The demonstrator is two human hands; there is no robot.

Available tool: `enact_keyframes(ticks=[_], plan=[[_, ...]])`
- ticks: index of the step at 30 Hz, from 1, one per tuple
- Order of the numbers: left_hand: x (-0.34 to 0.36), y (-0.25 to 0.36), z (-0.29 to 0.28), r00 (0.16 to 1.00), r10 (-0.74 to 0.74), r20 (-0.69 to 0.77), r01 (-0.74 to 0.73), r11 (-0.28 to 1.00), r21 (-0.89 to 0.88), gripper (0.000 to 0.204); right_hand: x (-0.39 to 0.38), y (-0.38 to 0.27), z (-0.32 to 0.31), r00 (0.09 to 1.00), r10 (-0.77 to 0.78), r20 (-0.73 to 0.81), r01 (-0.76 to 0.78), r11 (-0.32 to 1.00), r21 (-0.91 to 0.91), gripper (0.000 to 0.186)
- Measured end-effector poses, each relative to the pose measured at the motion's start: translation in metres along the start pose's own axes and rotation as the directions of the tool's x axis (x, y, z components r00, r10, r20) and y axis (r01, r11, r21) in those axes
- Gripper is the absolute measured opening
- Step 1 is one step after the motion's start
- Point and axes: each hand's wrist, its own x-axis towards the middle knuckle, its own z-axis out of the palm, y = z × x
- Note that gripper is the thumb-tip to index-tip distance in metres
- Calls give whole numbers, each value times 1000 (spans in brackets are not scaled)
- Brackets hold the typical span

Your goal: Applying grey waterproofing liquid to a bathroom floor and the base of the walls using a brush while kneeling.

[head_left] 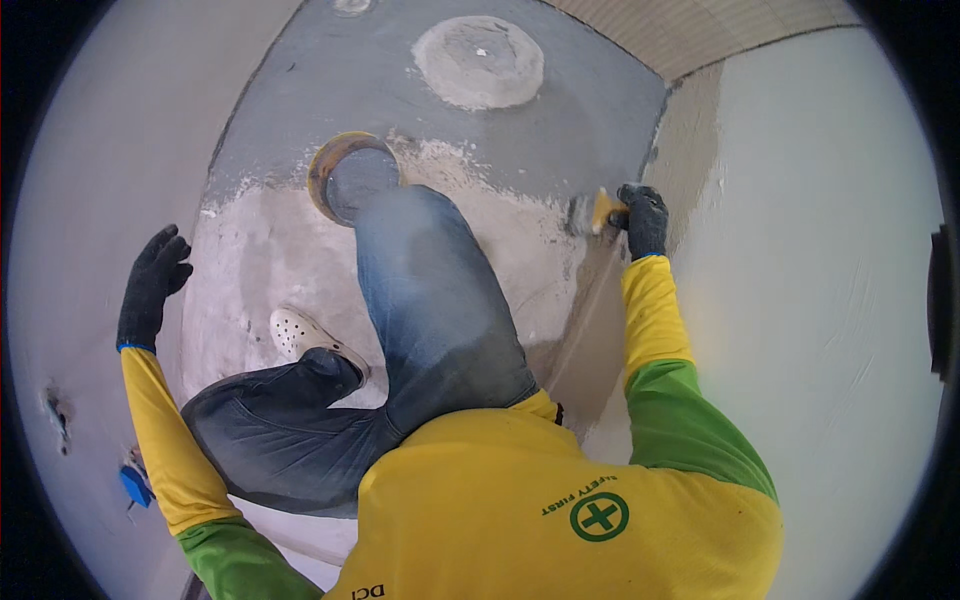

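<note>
Right hand (644,218): gloved in black, closing a full grip round the yellow handle of a brush (592,212), reaching out to the foot of the right wall (820,300).
Brush: bristles pressing at the seam between floor (520,110) and wall, right at the edge of the dark grey coating; held low and angled, seemingly for working into the corner.
Left hand (152,285): also gloved, fingers spreading flat, gripping nothing, pushing against the left wall (90,200), likely bracing the body while leaning the other way.
Legs: crouching, one knee in blue jeans (430,300) jutting forward, a white perforated clog (300,333) planting on the paler, uncoated patch, apparently keeping off the wet-looking grey.
Round pipe opening (350,175): sitting just beyond the knee, orange-brown rim showing, partly hidden by the jeans.
Round capped patch (478,60): lying farther off on the grey area.
Blue object (136,485): hanging low on the left wall, kind unclear.
</note>
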Motion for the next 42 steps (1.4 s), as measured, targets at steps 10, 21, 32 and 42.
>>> enact_keyframes(ticks=[10, 21, 32, 42], plan=[[5, -6, 5, 987, -161, 22, 157, 978, 135, 56, -35, -9, 13, 847, 532, -8, -399, 644, 653, 24], [-16, -13, -4, 964, -262, -36, 265, 959, 105, 53, -21, -89, 13, 828, -425, -365, 73, 727, -682, 30], [-12, -12, 3, 973, -229, -5, 229, 973, 13, 51, -145, 100, 96, 606, 246, 756, 226, 858, -461, 33], [-27, -3, -7, 981, -180, -77, 180, 984, -8, 48, -174, 73, 150, 769, 453, 452, 42, 668, -743, 27]])
